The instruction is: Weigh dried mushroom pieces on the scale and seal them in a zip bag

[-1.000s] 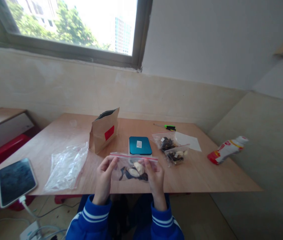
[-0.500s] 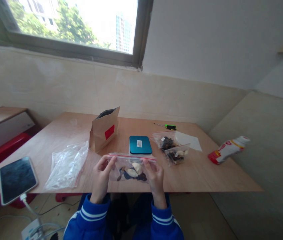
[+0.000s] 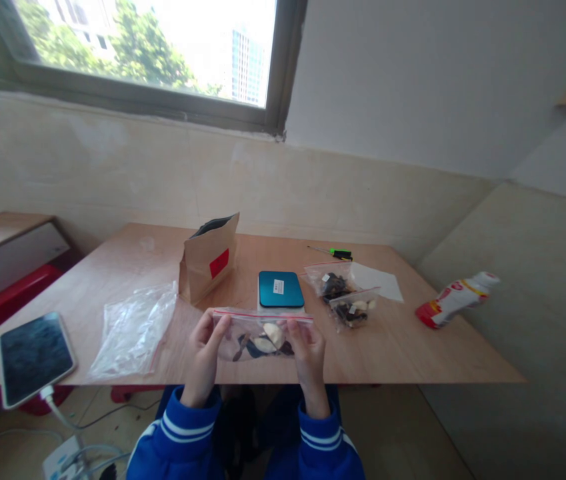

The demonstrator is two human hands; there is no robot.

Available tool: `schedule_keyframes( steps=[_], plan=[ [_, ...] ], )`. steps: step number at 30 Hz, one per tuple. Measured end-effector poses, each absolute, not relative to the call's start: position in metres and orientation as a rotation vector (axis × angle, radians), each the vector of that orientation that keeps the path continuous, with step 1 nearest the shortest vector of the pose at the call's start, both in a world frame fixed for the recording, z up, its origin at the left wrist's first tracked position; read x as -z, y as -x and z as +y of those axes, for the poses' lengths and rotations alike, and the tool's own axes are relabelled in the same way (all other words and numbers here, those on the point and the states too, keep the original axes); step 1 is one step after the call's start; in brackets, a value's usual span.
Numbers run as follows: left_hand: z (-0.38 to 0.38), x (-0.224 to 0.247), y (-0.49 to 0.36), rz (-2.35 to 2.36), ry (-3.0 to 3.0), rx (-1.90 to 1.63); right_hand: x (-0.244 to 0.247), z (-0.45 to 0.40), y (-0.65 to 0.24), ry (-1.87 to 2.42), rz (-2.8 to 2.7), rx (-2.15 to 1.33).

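Note:
A clear zip bag [image 3: 257, 348] with a red seal line hangs between my two hands at the table's front edge. Pale slices and dark dried pieces lie inside it. My left hand [image 3: 203, 353] pinches the bag's upper left corner, thumb in front. On the upper right, my right hand [image 3: 309, 357] is closed on the same seal edge, its thumb along the red line. Just behind the bag sits a small scale with a blue-green top [image 3: 281, 289] and a white label. Two filled zip bags, one dark-filled [image 3: 335, 283] and one nearer [image 3: 355, 311], lie right of it.
An open kraft paper pouch [image 3: 207, 260] stands back left. Empty clear bags [image 3: 135, 330] and a tablet [image 3: 37, 360] on a cable lie left. To the right are a white paper [image 3: 383, 283], a screwdriver [image 3: 339, 253] and a red-and-white bottle [image 3: 455, 301] near the edge.
My right hand has shifted slightly left, its thumb moving inward along the seal. The bag's top edge has tilted a little. Other things have stayed in place.

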State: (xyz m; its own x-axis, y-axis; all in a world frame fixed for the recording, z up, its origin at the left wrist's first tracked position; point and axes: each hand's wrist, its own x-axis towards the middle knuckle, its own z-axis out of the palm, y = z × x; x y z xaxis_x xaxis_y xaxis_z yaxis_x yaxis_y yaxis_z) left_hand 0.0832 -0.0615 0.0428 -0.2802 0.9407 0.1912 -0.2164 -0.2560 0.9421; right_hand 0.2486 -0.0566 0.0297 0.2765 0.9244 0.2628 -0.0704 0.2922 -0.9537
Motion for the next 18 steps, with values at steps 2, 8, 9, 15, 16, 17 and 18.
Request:
schedule_keyframes(
  steps=[2, 8, 9, 15, 16, 17, 18],
  plan=[
    [-0.062, -0.041, -0.081, 1.025, -1.038, -1.661, -0.029, -0.057, -0.25, 1.048, -1.054, -0.861],
    [-0.066, -0.04, -0.077, 1.01, -1.089, -1.532, -0.031, -0.059, -0.251, 1.036, -1.097, -0.83],
    [-0.066, -0.041, -0.076, 1.031, -1.112, -1.521, -0.031, -0.058, -0.25, 1.049, -1.096, -0.823],
    [-0.065, -0.051, -0.077, 1.037, -1.254, -1.459, -0.034, -0.058, -0.247, 1.117, -1.023, -0.741],
    [-0.065, -0.052, -0.078, 1.031, -1.26, -1.461, -0.035, -0.059, -0.246, 1.127, -1.01, -0.731],
    [-0.066, -0.053, -0.078, 1.028, -1.26, -1.465, -0.036, -0.06, -0.245, 1.136, -0.998, -0.721],
    [-0.066, -0.054, -0.079, 1.025, -1.256, -1.468, -0.036, -0.06, -0.244, 1.142, -0.991, -0.712]
  ],
)
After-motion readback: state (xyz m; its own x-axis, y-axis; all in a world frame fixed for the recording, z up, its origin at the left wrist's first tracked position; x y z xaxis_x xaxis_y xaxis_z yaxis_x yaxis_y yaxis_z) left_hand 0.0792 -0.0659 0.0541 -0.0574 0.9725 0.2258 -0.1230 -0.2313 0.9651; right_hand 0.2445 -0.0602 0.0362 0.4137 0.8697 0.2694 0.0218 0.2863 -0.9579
